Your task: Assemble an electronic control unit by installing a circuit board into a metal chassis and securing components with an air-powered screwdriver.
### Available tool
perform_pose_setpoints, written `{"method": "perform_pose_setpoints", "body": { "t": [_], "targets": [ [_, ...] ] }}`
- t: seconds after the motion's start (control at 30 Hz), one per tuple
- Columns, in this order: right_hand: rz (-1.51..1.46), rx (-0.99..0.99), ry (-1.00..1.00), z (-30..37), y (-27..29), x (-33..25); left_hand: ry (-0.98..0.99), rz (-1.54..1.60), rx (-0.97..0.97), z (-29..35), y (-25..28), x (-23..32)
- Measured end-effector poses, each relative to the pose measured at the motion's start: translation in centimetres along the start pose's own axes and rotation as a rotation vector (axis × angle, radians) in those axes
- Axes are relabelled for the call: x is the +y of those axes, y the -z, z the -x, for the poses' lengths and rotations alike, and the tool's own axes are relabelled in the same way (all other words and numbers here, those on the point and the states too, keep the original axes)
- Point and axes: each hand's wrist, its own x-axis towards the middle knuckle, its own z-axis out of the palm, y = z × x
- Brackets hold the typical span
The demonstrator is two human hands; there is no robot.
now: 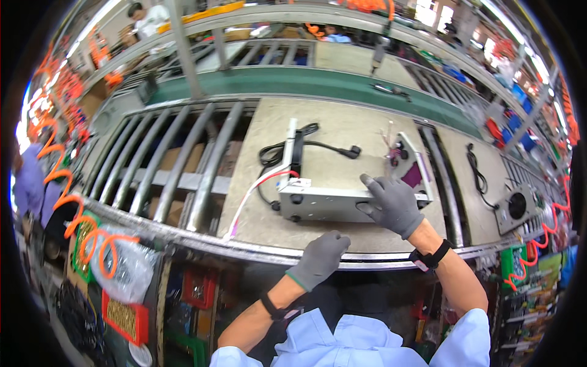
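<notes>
A grey U-shaped metal chassis [330,207] rests on the wooden board before me, its long wall toward me and an upright panel at each end. My right hand [394,206], in a grey glove, grips the top edge of that wall near its right end, thumb on the near side. Nearer to me and apart from the chassis, my left hand [320,259] is closed just over the bench's front rail; whatever it may hold is hidden. Red and white wires [260,183] come from the chassis's left corner. A black power cord [333,147] lies inside and behind it.
Metal rollers [165,156] run left of the board [275,235]. A green conveyor belt [244,84] crosses behind, with a screwdriver [391,92] on it; a power driver [380,52] hangs above. Another fan panel [516,208] stands right. Screws fill a red bin [125,318] at lower left.
</notes>
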Motion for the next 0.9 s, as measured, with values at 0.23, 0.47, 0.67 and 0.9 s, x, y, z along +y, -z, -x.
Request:
{"method": "perform_pose_setpoints", "body": {
  "t": [0.23,0.47,0.67,0.9],
  "targets": [
    [0.062,-0.026,-0.075,2.7,0.1,3.0,-0.048,-0.062,-0.122,-3.3,-3.9,-1.1],
    [0.026,-0.024,-0.098,3.2,0.0,3.5,0.0,0.074,-0.063,-3.3,-2.5,-0.6],
    [-0.081,0.028,-0.055,2.5,1.1,3.3,0.088,0.069,0.049,-2.8,-3.0,0.2],
    [-0.172,0.228,-0.081,12.6,7.9,7.0,0.186,0.054,0.157,-2.7,-3.4,1.2]
  ]
}}
